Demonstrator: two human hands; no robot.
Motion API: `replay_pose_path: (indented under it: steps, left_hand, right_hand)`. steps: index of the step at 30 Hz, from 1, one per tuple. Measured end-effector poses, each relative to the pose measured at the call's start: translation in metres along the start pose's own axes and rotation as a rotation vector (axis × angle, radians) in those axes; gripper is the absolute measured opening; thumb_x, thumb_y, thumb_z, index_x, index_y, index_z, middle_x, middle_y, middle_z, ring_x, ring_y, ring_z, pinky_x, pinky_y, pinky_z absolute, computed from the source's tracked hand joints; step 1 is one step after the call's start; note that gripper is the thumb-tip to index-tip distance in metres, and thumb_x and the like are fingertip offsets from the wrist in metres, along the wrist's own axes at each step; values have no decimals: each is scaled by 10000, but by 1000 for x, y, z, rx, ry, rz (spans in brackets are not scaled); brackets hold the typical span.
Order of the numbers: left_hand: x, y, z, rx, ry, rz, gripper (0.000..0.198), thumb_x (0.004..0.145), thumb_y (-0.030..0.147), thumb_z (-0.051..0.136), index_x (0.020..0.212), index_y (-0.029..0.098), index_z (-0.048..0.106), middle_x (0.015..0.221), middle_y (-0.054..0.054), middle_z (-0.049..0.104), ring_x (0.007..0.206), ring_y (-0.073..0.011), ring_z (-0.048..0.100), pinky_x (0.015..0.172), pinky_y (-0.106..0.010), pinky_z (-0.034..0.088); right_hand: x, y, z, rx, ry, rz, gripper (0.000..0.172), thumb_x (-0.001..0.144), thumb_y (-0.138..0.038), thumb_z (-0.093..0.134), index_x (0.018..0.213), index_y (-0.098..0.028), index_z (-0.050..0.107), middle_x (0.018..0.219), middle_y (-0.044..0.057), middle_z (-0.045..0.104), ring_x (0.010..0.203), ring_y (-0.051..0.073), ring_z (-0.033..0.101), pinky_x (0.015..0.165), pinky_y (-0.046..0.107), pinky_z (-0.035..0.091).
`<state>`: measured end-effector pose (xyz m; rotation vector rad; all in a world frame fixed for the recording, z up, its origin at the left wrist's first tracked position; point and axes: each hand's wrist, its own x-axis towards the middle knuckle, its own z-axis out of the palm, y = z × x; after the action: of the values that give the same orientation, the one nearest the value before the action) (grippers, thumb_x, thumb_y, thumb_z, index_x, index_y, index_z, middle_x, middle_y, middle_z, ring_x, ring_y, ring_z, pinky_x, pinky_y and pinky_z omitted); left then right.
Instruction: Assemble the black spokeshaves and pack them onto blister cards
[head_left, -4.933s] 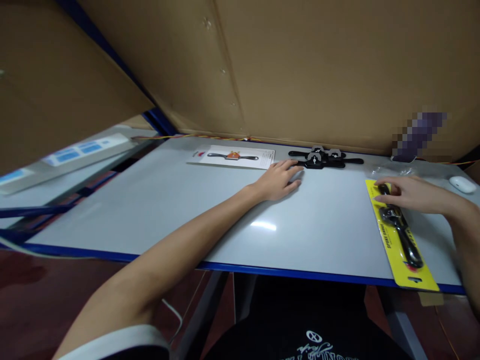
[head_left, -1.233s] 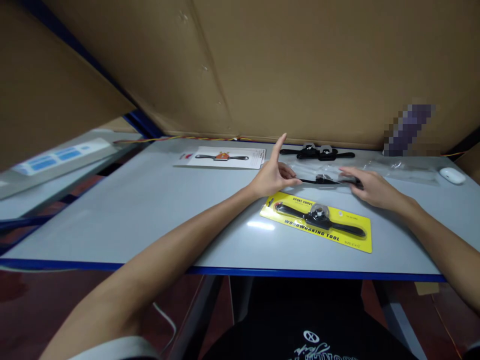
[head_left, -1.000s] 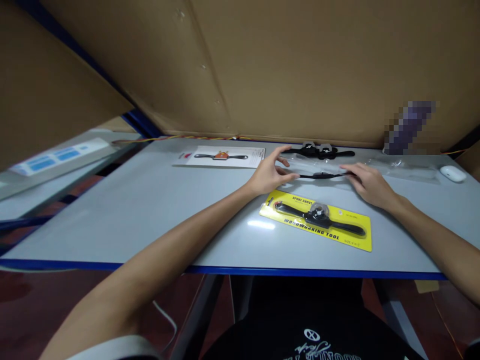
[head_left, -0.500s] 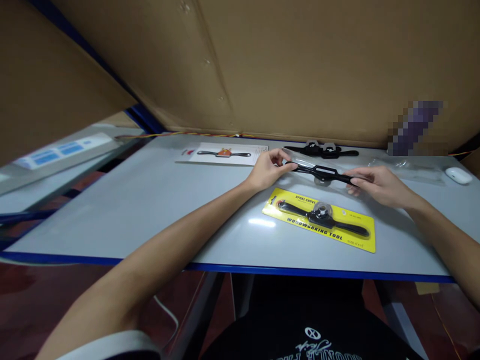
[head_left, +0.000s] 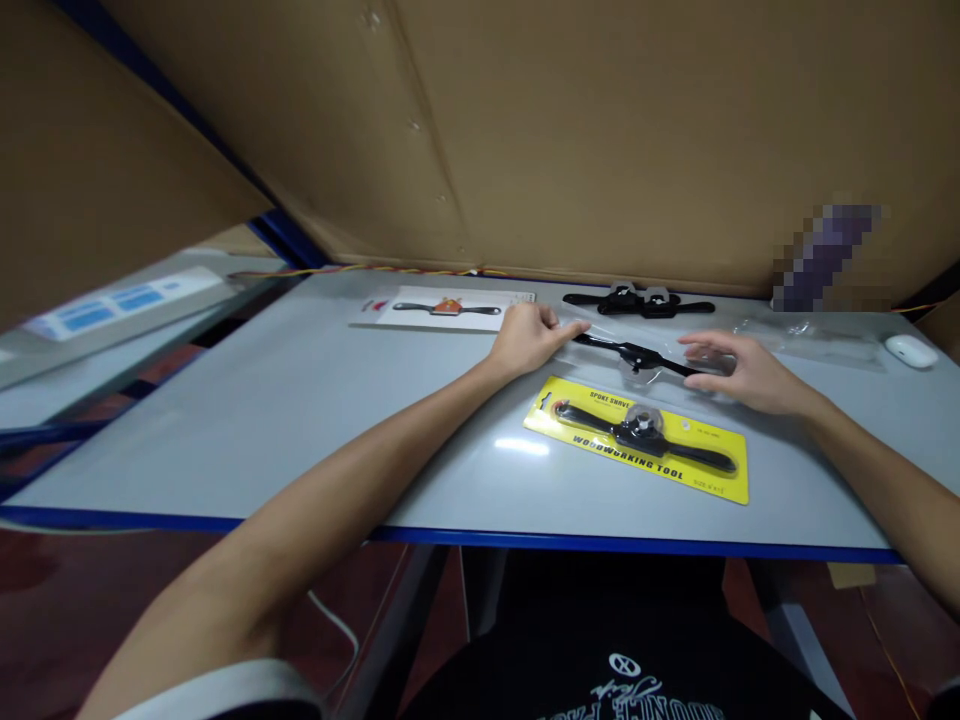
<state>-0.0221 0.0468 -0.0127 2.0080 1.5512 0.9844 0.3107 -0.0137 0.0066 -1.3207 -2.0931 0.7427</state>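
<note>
Take the yellow card pack (head_left: 637, 438) near the front edge of the desk (head_left: 300, 420) as the marker. Just behind it, and apart from it, a black spokeshave (head_left: 634, 352) lies slanted, its left end farther back than its right, in what looks like a clear film sleeve. The left hand (head_left: 529, 338), behind the pack's left corner, is curled, with its fingertips closed on the left end of that tool. The right hand (head_left: 739, 365), behind the pack's right end, has its fingers stretched over the right handle and its thumb beside the tip. Whether it actually grips there I cannot tell.

The tool looks like stiff, rigid metal, probably weighty for its slim shape. The film is likely to be slick under the fingers. The two thin handles are the sensible places to hold it — the middle carries the blade and clamp, which are better left alone.

Farther back and to the left of the yellow pack lies a white card pack (head_left: 450, 308) with another tool on it. Straight behind the pack, against the cardboard wall (head_left: 600, 150), rests a pair of bare spokeshaves (head_left: 637, 300). Back and to the right lie crumpled clear plastic (head_left: 814, 335) and — beyond that — a small white oval thing (head_left: 910, 350).
</note>
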Motion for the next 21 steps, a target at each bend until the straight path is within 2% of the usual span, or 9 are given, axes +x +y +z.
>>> replay_pose_path:
  steps: [2,4,6,7,11,16,18,21]
  left_hand:
    - [0,-2,-1,28,33,56,494,815,585,728,611,213,475,509,50,429,551,-133,421,593,-293,342]
    - [-1,-5,1,18,45,91,371,826,540,723,822,199,576,608,42,533,587,-147,490,629,-295,395]
    - [-2,-7,2,-8,25,134,381,849,496,695,1059,194,595,749,22,616,633,-151,539,668,-298,434]
    - [-3,-8,3,-21,0,165,391,865,484,672,1118,197,590,821,6,642,658,-150,554,686,-299,449]
    - [-4,-10,3,-52,-111,274,365,910,520,607,1057,186,635,986,-41,673,719,-140,564,718,-298,480]
    - [-3,-11,1,-90,-236,294,543,872,597,648,1187,156,684,871,-28,651,712,-152,553,703,-305,476]
    - [-3,-11,0,-85,-238,321,570,844,608,679,1187,153,688,847,-19,615,704,-151,537,702,-308,466]
    - [-3,-11,-1,-74,-179,347,519,819,591,716,1122,172,673,806,0,563,698,-152,512,699,-306,448]
  right_hand:
    - [0,1,4,-18,1,-21,554,792,-504,798,1282,-256,723,1121,105,756,1009,289,699,945,506,569]
    - [1,3,8,-13,19,-3,542,831,-523,746,1299,-253,709,1081,101,753,918,267,687,869,486,573]
    - [2,5,9,15,37,29,546,849,-534,711,1316,-252,692,1057,94,747,840,241,668,806,460,568]
    - [2,6,9,31,42,41,551,845,-536,709,1317,-252,688,1050,90,745,814,230,658,784,448,563]
    - [4,8,7,62,49,60,537,815,-525,738,1284,-266,699,1026,75,731,771,208,621,734,412,545]
    - [3,7,8,47,64,78,463,817,-487,743,1228,-276,731,965,52,687,664,168,541,646,378,506]
    - [2,4,11,14,100,59,427,836,-477,733,1213,-277,734,977,57,690,684,179,559,660,384,511]
    - [0,-2,16,-106,209,-57,327,882,-437,698,1165,-281,746,988,74,698,842,245,621,766,431,525]
